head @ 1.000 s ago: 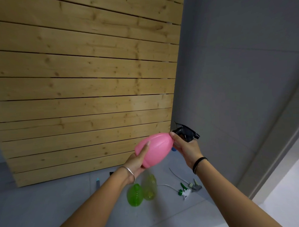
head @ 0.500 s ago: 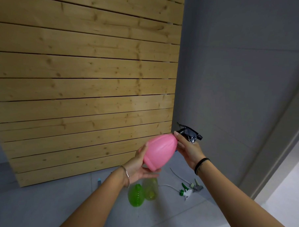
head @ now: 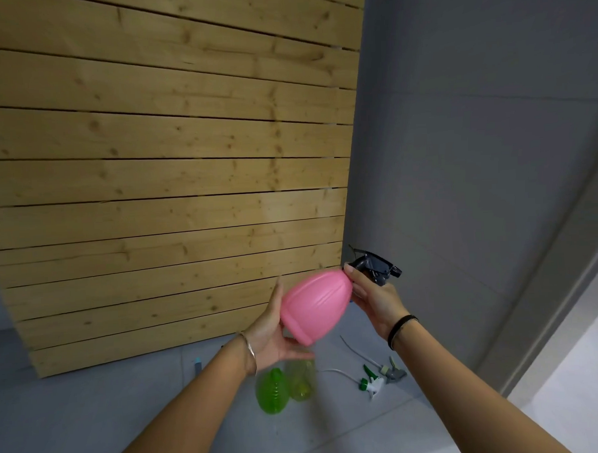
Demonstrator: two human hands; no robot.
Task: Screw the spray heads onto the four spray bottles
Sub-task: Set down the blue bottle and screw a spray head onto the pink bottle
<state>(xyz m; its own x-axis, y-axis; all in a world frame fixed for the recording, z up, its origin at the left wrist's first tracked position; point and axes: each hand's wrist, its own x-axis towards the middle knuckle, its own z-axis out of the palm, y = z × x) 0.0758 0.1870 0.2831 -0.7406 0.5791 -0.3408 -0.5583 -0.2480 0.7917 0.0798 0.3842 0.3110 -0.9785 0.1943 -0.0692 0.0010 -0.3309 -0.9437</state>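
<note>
A pink spray bottle (head: 314, 307) lies tilted in the air, its neck pointing up and right. On that neck sits a dark grey spray head (head: 378, 268). My right hand (head: 374, 296) grips the neck and the head's collar. My left hand (head: 273, 333) cradles the bottle's base with straight fingers under it and the thumb up along its side. On the grey floor below lie a green bottle (head: 271, 392) and a yellow-green bottle (head: 301, 380), both without heads. Right of them lie a white-and-green spray head (head: 369, 383) and a grey one (head: 395, 372), each with a tube.
A slatted wooden panel (head: 165, 184) stands against the grey wall (head: 475, 133) behind the hands. A small blue object (head: 197, 362) lies on the floor near the panel's foot. A pale floor strip (head: 578, 385) runs at the right.
The pink bottle's base has swung down and right, so it points more steeply upward. My left hand has shifted from gripping its side to cradling its base with straight fingers. My right hand stays at the neck.
</note>
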